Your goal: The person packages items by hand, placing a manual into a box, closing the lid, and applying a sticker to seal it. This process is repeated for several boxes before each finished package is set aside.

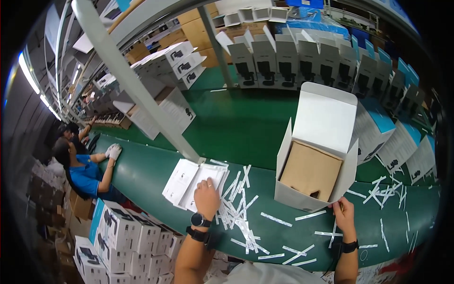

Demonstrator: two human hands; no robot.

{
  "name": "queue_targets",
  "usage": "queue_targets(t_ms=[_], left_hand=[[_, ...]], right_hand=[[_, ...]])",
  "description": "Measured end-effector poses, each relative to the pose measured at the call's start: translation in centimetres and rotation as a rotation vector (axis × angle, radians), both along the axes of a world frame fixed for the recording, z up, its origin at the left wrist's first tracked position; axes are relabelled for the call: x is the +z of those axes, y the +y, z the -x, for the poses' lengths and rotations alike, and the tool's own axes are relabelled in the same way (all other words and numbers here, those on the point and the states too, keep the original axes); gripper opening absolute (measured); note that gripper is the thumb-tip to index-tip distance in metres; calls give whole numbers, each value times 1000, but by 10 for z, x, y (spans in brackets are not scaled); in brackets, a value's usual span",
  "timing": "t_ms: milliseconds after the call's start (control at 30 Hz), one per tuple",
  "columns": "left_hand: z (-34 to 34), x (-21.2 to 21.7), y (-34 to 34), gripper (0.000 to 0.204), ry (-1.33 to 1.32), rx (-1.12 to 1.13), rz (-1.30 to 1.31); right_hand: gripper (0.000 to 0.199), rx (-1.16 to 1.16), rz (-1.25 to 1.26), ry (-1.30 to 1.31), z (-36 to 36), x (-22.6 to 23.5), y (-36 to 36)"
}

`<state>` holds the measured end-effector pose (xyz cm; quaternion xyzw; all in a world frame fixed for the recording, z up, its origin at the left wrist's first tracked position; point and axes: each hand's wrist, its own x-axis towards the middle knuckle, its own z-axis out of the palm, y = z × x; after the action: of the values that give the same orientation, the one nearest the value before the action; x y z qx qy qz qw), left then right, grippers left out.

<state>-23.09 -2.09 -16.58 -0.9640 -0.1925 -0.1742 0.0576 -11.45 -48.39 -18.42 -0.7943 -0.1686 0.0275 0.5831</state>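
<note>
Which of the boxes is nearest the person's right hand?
The open white box just beyond the right hand, its lid raised and a brown cardboard insert inside; the back row of boxes stands farther away.

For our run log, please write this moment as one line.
left hand: on white leaflets; right hand: at edge of open white box; brown cardboard inside; white strips scattered on table

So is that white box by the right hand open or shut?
Open: the white box has its lid raised, showing brown cardboard inside.
</note>
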Motion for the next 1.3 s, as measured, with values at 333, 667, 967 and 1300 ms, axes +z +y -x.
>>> queue_targets(t_ms=[333, 667, 967, 1300], left_hand=[[11, 15, 19, 9, -223, -38, 121], [10, 93, -1, 6, -632, -194, 77], [-24, 227, -154, 35, -1557, -272, 60], [-68, 217, -138, 54, -768, -842, 315]], right_hand=[[16, -37, 8, -11, 4, 9, 4], [14, -81, -14, -71, 8, 6, 1], [14, -49, 64, -68, 2, 12, 8], [14, -88, -2, -7, -6, 1, -4]])
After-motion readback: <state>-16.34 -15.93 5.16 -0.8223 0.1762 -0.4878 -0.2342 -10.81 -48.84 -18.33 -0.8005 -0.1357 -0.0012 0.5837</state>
